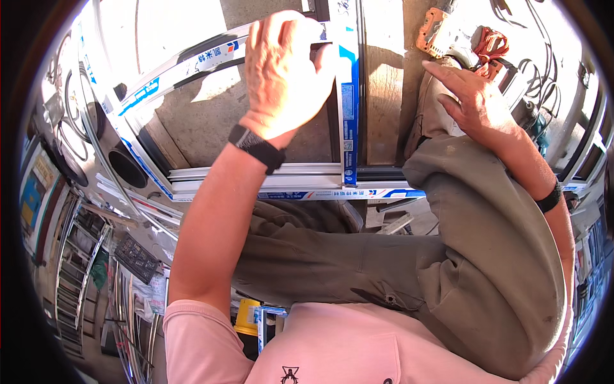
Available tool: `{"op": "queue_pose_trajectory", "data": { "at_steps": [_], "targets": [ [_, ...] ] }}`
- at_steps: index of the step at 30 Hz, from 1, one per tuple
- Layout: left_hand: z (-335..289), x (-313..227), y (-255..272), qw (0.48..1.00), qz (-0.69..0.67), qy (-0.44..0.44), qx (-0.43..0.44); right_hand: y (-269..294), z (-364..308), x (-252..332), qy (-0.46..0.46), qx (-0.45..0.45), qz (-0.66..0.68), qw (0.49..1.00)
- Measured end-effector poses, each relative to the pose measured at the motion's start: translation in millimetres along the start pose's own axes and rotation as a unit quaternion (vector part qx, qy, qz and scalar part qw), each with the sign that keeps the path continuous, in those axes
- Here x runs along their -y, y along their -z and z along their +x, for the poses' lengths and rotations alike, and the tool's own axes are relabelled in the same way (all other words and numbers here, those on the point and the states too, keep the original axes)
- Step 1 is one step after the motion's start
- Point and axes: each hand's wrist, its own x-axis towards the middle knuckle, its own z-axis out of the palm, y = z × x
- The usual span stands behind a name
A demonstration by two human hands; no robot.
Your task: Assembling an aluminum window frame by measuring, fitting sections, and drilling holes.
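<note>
A white aluminium window frame (256, 171) with blue-and-white protective film lies on the floor in front of me. My left hand (284, 73) is over its far rail (211, 56), back of the hand up, fingers curled over the rail and thumb out to the side. The fingertips are hidden behind the rail. A film-covered upright bar (348, 109) runs just right of that hand. My right hand (476, 102) hangs by my raised right knee, fingers stretched out and holding nothing. Beyond it lie an orange power tool (433, 32) and a bundled red cord (491, 45).
A teal power tool (536, 128) and loose black cables (543, 70) lie to the right. Metal profiles (131, 313) and a dark tray (135, 257) are at the left. A yellow container (247, 317) stands beside my body. My bent legs (345, 262) cross the near side of the frame.
</note>
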Motion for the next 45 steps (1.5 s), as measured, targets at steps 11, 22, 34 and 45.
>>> {"op": "queue_pose_trajectory", "data": {
  "at_steps": [11, 22, 34, 45],
  "targets": [
    [-38.1, -48.8, -44.4, 0.925, -0.156, 0.337, 0.084, 41.4, 178.4, 54.3, 0.384, -0.114, -0.281, 0.872],
    [-40.5, -49.4, -65.9, 0.895, -0.169, 0.407, 0.073, 40.7, 248.6, 58.2, 0.379, 0.298, -0.337, 0.809],
    [-40.6, -37.5, -46.3, 0.871, -0.205, 0.413, 0.167, 39.0, 243.7, 52.7, 0.397, 0.224, -0.301, 0.838],
    [-21.3, -12.7, -38.3, 0.524, -0.661, 0.533, -0.058, -2.4, 173.7, -7.5, 0.234, -0.226, -0.130, 0.937]
  ]
}}
